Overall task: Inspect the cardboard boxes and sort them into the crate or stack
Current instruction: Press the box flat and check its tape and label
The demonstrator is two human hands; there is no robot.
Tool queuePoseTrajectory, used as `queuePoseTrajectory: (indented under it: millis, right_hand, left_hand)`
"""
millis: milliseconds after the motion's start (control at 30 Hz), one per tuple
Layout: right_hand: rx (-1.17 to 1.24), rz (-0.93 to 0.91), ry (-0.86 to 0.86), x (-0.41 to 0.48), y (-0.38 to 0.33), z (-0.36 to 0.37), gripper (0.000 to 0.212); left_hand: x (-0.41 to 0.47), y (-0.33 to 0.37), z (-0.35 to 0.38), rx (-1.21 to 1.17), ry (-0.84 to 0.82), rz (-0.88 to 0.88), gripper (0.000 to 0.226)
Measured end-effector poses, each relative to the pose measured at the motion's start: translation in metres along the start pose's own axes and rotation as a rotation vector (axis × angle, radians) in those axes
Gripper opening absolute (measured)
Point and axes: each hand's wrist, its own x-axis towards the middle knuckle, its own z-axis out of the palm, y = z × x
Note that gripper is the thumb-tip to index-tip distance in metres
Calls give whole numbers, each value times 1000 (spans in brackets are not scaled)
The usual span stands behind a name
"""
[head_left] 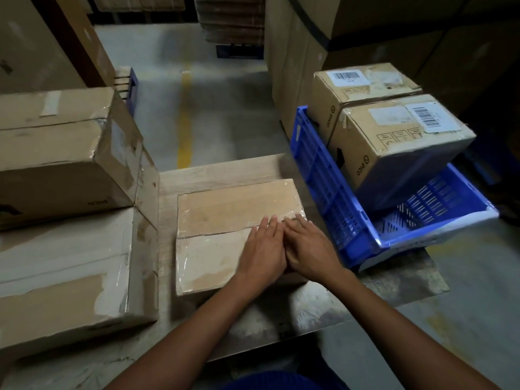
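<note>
A taped cardboard box [225,218] lies flat on the wooden table [213,171] in front of me. My left hand [263,253] and my right hand [308,249] rest flat on its top near the right side, side by side and touching, fingers stretched over the taped seam. To the right a blue slatted crate [318,167] sits tilted, with two labelled boxes in it, a near one [394,142] and a far one [360,88]. On the left a stack stands: a big box [56,153] on top of a lower box [64,277].
Large cartons [365,29] rise behind the crate. Further cartons [33,43] stand at the far left. A grey floor aisle with a yellow line [184,119] runs ahead. A pallet of stacked goods [230,21] stands at the far end.
</note>
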Motion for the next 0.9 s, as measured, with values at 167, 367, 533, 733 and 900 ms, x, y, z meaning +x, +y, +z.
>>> queuePoseTrajectory:
  millis: [167, 367, 533, 733, 900]
  right_hand:
    - [-63, -36, -78, 4, 13, 10, 60]
    - [-31, -7, -36, 29, 18, -14, 36]
    - [-15, 37, -21, 64, 12, -17, 46]
    - [-46, 49, -109, 65, 18, 10, 62]
    - [79, 88, -4, 71, 15, 9, 64]
  left_hand:
    - [5, -4, 9, 24, -5, -4, 55]
    - [17, -8, -9, -10, 123, 56, 33]
    - [49, -20, -17, -59, 155, -49, 46]
    - [57, -33, -5, 18, 32, -117, 56]
    - [62, -46, -19, -51, 75, -134, 48]
